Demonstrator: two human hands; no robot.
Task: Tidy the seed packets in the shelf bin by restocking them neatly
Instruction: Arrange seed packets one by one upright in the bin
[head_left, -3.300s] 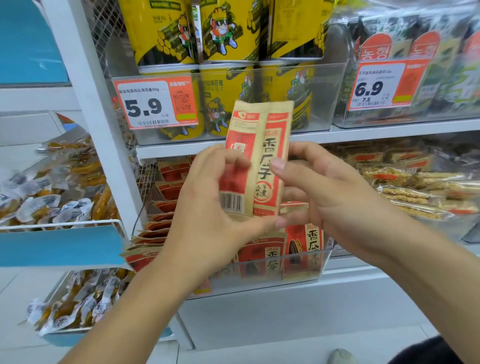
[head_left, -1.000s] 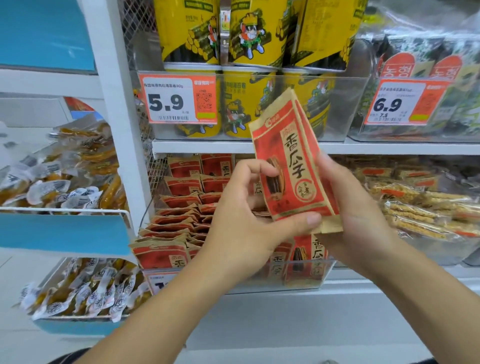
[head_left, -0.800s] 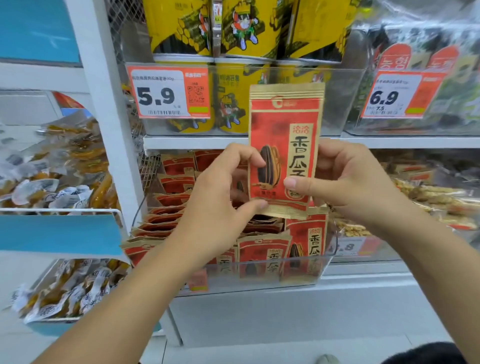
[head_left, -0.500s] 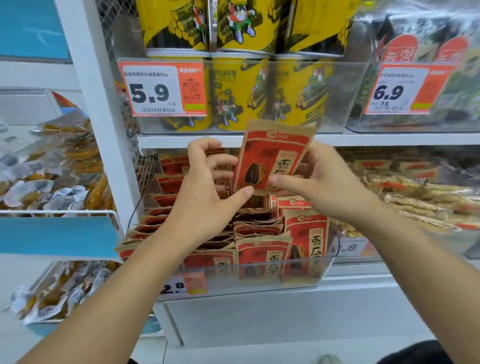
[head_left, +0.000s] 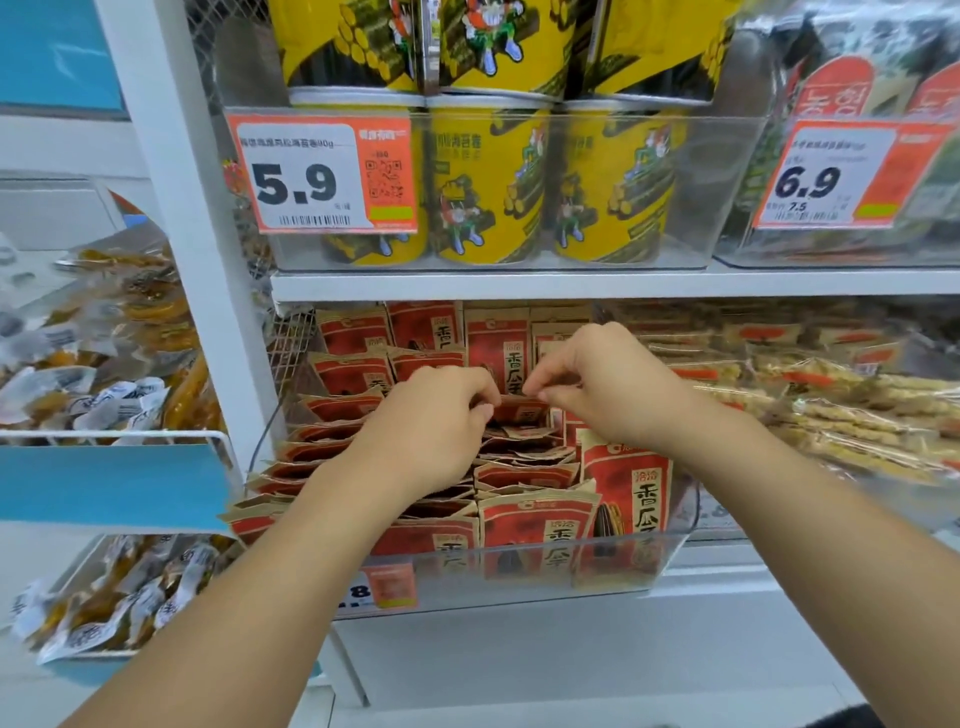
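A clear plastic bin (head_left: 670, 551) on the lower shelf holds several red and tan seed packets standing in rows. Both hands reach into its middle. My left hand (head_left: 426, 421) and my right hand (head_left: 597, 379) pinch the top edge of one red seed packet (head_left: 522, 413), which sits low among the middle row. Most of that packet is hidden between its neighbours. Taller packets (head_left: 626, 493) stand upright at the bin's front right, and more packets (head_left: 501, 345) stand at the back.
Yellow snack tubs (head_left: 483, 176) fill a clear bin on the shelf above, behind a 5.9 price tag (head_left: 322, 174). Clear-wrapped snack sticks (head_left: 831, 395) lie to the right. A white upright (head_left: 171, 182) and bins of small wrapped snacks (head_left: 98, 374) are at the left.
The packet held up in front of the upper shelf has come down into the middle of the bin. Both hands followed it down and still pinch its top.
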